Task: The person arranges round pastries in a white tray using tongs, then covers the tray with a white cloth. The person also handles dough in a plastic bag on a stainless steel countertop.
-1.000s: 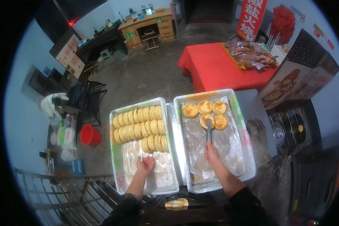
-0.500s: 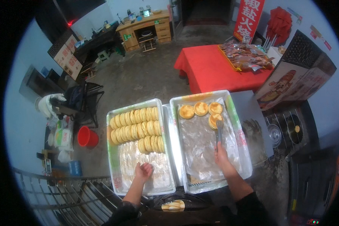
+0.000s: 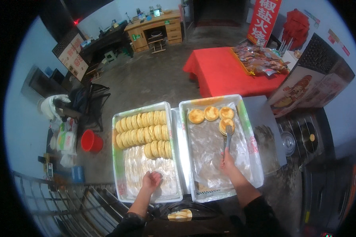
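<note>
My right hand (image 3: 228,161) is closed round the handle of grey tongs (image 3: 228,143). Their pronged tip lies against a small stack of round browned flatbreads (image 3: 226,125) in the right tray (image 3: 258,170). Beside that stack, flatbreads with golden-brown tops (image 3: 211,113) line the far end of the tray. Over the lined, bread-free part of the left tray (image 3: 115,173), my left hand (image 3: 151,181) hovers with loosely bent fingers and nothing visible in it. Rows of flatbreads set on edge (image 3: 141,136) fill that tray's far half; the nearest row is shorter.
Beyond the right tray stands a red-covered table (image 3: 209,71) bearing a yellow-rimmed tray of packaged goods (image 3: 259,59). A red bucket (image 3: 92,141) sits on the floor at left. A metal rack (image 3: 67,205) lies near left, and a stove (image 3: 300,138) at right.
My right hand has drawn slightly left and nearer to me with the tongs, whose tip now shows more plainly at the stack's near edge. The left hand has hardly moved.
</note>
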`<action>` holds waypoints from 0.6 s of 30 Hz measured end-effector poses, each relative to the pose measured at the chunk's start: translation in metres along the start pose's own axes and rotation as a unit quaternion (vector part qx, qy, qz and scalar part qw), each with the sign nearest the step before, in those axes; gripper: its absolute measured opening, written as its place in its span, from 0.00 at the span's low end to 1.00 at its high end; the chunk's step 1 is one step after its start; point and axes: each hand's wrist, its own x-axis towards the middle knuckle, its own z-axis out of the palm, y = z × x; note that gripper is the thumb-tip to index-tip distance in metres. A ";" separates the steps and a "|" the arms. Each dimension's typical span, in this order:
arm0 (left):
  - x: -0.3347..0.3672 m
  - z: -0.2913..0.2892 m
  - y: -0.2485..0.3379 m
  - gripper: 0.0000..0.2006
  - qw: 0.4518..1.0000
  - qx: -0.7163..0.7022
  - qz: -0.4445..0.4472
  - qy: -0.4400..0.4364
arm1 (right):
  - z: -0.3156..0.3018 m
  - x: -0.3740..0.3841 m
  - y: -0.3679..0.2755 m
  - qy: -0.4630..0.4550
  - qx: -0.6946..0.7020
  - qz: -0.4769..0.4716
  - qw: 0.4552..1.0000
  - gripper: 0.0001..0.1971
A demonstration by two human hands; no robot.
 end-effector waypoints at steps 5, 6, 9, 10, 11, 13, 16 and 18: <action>-0.009 0.005 -0.004 0.21 0.998 0.047 0.019 -0.024 | 0.008 0.017 -0.009 0.034 -0.087 -0.113 0.989 0.27; -0.013 0.010 -0.004 0.20 0.995 0.087 0.045 -0.009 | 0.010 0.015 -0.005 0.064 -0.109 -0.127 0.984 0.26; -0.026 0.041 -0.001 0.17 0.955 0.240 0.176 0.005 | 0.019 -0.006 0.012 0.082 -0.203 -0.295 0.930 0.21; -0.031 0.054 0.001 0.16 0.929 0.303 0.212 0.026 | 0.026 -0.018 0.016 0.055 -0.232 -0.369 0.898 0.20; -0.038 0.068 0.007 0.16 0.931 0.281 0.232 -0.013 | 0.035 -0.033 0.022 0.050 -0.262 -0.408 0.873 0.19; -0.051 0.096 0.015 0.21 0.925 0.245 0.281 -0.070 | 0.059 -0.070 0.031 0.021 -0.327 -0.434 0.839 0.19; -0.072 0.117 0.034 0.32 0.934 0.073 0.260 -0.233 | 0.106 -0.141 0.047 -0.047 -0.465 -0.391 0.793 0.21; -0.078 0.113 0.050 0.33 0.902 -0.131 0.169 -0.375 | 0.141 -0.180 0.057 -0.076 -0.587 -0.367 0.718 0.23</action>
